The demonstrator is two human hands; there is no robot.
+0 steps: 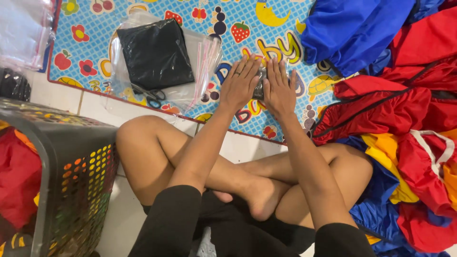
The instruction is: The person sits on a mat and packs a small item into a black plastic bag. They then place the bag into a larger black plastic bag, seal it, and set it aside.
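I sit cross-legged on a tiled floor facing a colourful play mat (157,14). My left hand (239,83), with a ring on one finger, and my right hand (278,88) lie flat side by side, fingers extended, pressing on a small dark item (260,88) on the mat. The item is mostly hidden between and under my palms. To the left lies a folded black piece in a clear plastic bag (154,52), on a stack of clear bags (204,62). A pair of scissors (150,95) lies at that stack's near edge.
A dark perforated laundry basket (76,171) holding red fabric stands at my left. A heap of blue (352,28), red (419,104) and yellow garments (385,157) fills the right side. More clear bags (24,28) lie at the top left.
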